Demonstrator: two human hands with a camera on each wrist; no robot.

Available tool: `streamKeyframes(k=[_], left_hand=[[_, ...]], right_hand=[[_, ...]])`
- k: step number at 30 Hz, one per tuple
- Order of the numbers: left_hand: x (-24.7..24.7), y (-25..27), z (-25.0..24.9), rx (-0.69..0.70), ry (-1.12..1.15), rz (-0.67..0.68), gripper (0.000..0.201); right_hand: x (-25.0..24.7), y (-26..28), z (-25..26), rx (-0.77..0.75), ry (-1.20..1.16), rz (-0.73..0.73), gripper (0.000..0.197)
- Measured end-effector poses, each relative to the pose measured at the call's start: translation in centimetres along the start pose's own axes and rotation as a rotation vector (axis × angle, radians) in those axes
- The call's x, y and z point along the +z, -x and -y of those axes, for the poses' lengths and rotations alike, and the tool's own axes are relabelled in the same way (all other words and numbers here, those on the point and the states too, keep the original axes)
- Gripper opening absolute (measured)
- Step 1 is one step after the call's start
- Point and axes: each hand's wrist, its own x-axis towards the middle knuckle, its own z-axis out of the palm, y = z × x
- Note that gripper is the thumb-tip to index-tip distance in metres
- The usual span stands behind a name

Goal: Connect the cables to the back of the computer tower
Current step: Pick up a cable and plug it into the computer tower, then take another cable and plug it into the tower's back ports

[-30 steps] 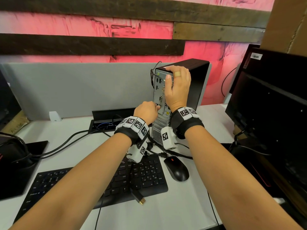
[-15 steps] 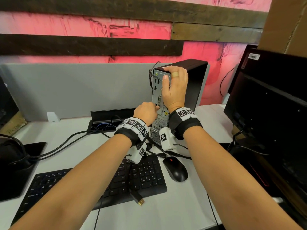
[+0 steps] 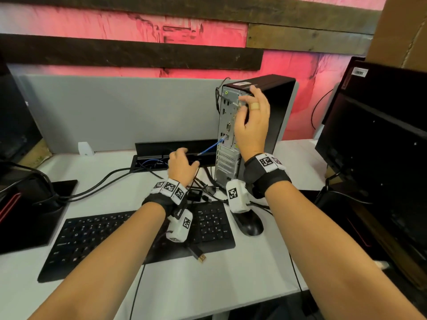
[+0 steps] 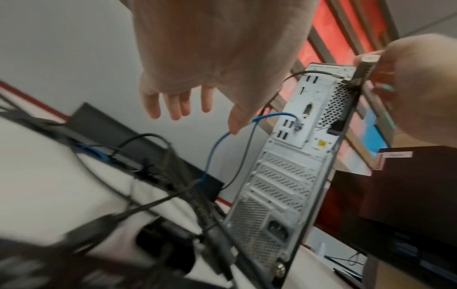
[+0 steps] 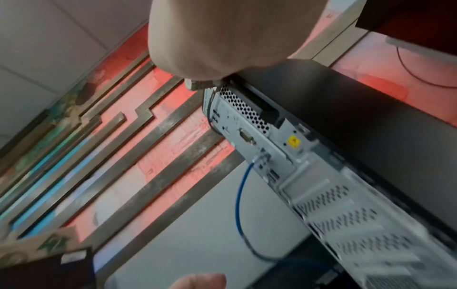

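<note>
Tower [image 3: 275,116] stood upright at the back of the tabletop [image 3: 231,280], its grey rear panel turned toward the person. Blue cable [image 3: 211,147] was already seated in a port about midway down that panel and ran down to the cable tray [image 3: 161,146]. Right hand [image 3: 253,125] curled over the tower's top rear edge, steadying it, with the fingers [image 3: 254,91] hooked on the upper corner. Left hand [image 3: 182,166] hung relaxed and empty, fingers apart, just beside the blue cable and above a tangle of black leads [image 3: 203,188]. By the look of it, one connection was done and the next was about to be chosen. Loose USB plug [image 3: 200,257] lay on the tabletop in front of the keyboard [image 3: 115,236], and the power socket [image 4: 277,228] low on the panel sat unfilled. Next move likely called for the left hand to pick up one free plug, turn it to match its port, and push it in while the right hand braced the tower.
</note>
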Motion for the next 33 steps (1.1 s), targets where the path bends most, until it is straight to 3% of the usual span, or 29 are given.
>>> streamKeyframes(k=[1, 3, 6, 8, 11, 13, 15, 18, 21, 23, 26, 30, 33], left_hand=[[-0.3, 0.3, 1.4, -0.045, -0.014, 0.021, 0.054], [-0.5, 1.0, 4.1, -0.129, -0.073, 0.203, 0.055], [0.0, 2.2, 6.3, -0.205, -0.06, 0.512, 0.059], [0.4, 2.9, 7.0, -0.15, -0.05, 0.529, 0.049], [0.6, 3.3, 7.5, -0.098, 0.011, 0.478, 0.018], [0.4, 3.4, 7.6, -0.136, 0.044, 0.476, 0.015], [0.3, 3.3, 7.5, -0.216, 0.165, 0.435, 0.022], [0.0, 3.5, 8.1, -0.335, 0.432, 0.263, 0.025], [-0.5, 3.8, 8.9, -0.381, 0.58, 0.121, 0.016], [-0.7, 3.8, 9.1, -0.41, 0.627, 0.138, 0.025], [-0.7, 3.6, 9.0, -0.444, 0.603, 0.188, 0.007], [-0.4, 3.6, 8.6, -0.436, 0.593, 0.245, 0.02], [-0.8, 4.0, 8.4, -0.478, 0.64, 0.29, 0.009]], right_hand=[[-0.2, 1.2, 0.3, -0.042, 0.022, -0.011, 0.026], [-0.1, 4.2, 0.8, -0.164, 0.097, 0.045, 0.024], [0.6, 8.6, 1.1, -0.185, 0.113, 0.299, 0.017], [1.2, 10.7, 0.7, -0.015, 0.089, 0.508, 0.018], [2.0, 12.6, -1.1, 0.399, 0.11, 0.85, 0.021], [2.2, 13.7, -2.6, 0.61, 0.165, 1.081, 0.032], [2.2, 15.0, -3.7, 0.673, 0.165, 1.24, 0.045], [2.3, 16.5, -4.2, 0.601, 0.18, 1.189, 0.036], [2.6, 16.5, -4.5, 0.671, 0.118, 1.06, 0.023], [2.3, 15.7, -4.7, 0.735, 0.027, 1.003, 0.021], [0.9, 14.0, -4.3, 0.756, -0.057, 1.025, 0.023], [-0.6, 12.5, -3.5, 0.8, -0.214, 1.022, 0.026], [-1.0, 12.4, -2.4, 0.912, -0.428, 1.216, 0.02]])
